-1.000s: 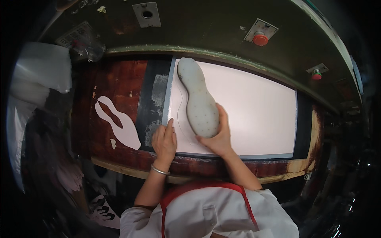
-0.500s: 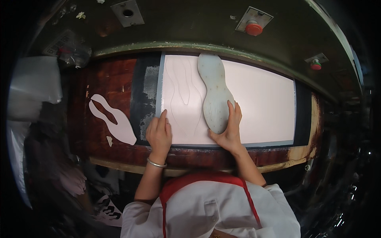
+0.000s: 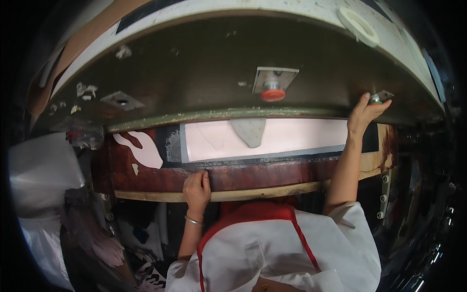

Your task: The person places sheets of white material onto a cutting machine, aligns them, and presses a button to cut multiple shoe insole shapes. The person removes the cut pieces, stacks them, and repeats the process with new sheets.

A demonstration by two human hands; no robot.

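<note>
A white sheet (image 3: pixel 296 136) lies flat on the dark cutting bed, mostly hidden under the olive-green press head (image 3: pixel 204 73). A grey sole-shaped cutting die (image 3: pixel 249 130) rests on the sheet, only its near end visible. My left hand (image 3: pixel 196 187) grips the front wooden edge (image 3: pixel 253 193) of the bed. My right hand (image 3: pixel 365 113) is raised to the right, fingertips on a green button (image 3: pixel 375 99) in a small metal plate on the press head. A red button (image 3: pixel 272 92) sits at the head's centre.
A white sole-shaped offcut (image 3: pixel 143 148) lies on the reddish board at the left. White material (image 3: pixel 41 170) is piled at the far left. A second metal plate (image 3: pixel 121 100) sits on the head's left. Dark machine frame with bolts (image 3: pixel 384 190) stands at the right.
Both hands left the die and sheet. My left hand dropped to the bed's front edge, my right hand rose to the green button. The press head now covers most of the sheet.
</note>
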